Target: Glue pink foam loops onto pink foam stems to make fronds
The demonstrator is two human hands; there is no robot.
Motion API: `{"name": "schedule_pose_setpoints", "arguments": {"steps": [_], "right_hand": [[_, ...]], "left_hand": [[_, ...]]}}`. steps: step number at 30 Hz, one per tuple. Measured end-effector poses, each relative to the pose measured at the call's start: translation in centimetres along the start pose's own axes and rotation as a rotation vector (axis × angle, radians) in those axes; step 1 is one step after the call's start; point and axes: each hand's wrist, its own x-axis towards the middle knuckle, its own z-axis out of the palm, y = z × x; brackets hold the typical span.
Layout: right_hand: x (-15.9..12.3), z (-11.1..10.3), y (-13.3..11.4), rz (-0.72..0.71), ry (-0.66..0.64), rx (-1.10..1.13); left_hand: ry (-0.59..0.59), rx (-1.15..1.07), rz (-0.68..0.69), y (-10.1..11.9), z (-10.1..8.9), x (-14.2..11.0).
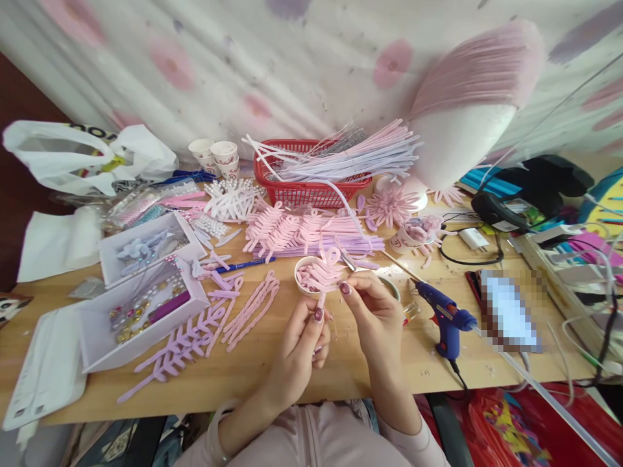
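Observation:
A pink pipe-cleaner leaf [325, 275] with looped side branches stands upright between my hands, above the table's front part. My left hand [302, 340] pinches its stem from below, fingers curled. With thumb and forefinger, my right hand [376, 310] grips the tip of one branch on the right side. Just behind the leaf is a paper cup [304, 285] filled with short pink pieces, partly hidden by it. Finished-looking pink leaves [282, 230] of the same kind lie farther back, beside a bundle of purple pipe cleaners [360, 244].
On the right lie a blue glue gun [448, 318] and a phone [509, 311]. White boxes [139, 324] of beads and purple pipe-cleaner sprigs [180, 344] are at left. A red basket [306, 193] of pipe cleaners and a white mannequin head [457, 139] stand behind.

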Motion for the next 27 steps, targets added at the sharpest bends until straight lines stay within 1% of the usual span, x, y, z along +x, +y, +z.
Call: {"name": "schedule_pose_setpoints", "arguments": {"steps": [18, 27], "right_hand": [[-0.17, -0.25, -0.23, -0.031, -0.009, -0.071], [-0.15, -0.38, -0.26, -0.020, 0.000, -0.117]], "left_hand": [[0.002, 0.057, 0.035, 0.32, -0.09, -0.11], [0.003, 0.073, 0.036, 0.48, -0.04, -0.25]]}}
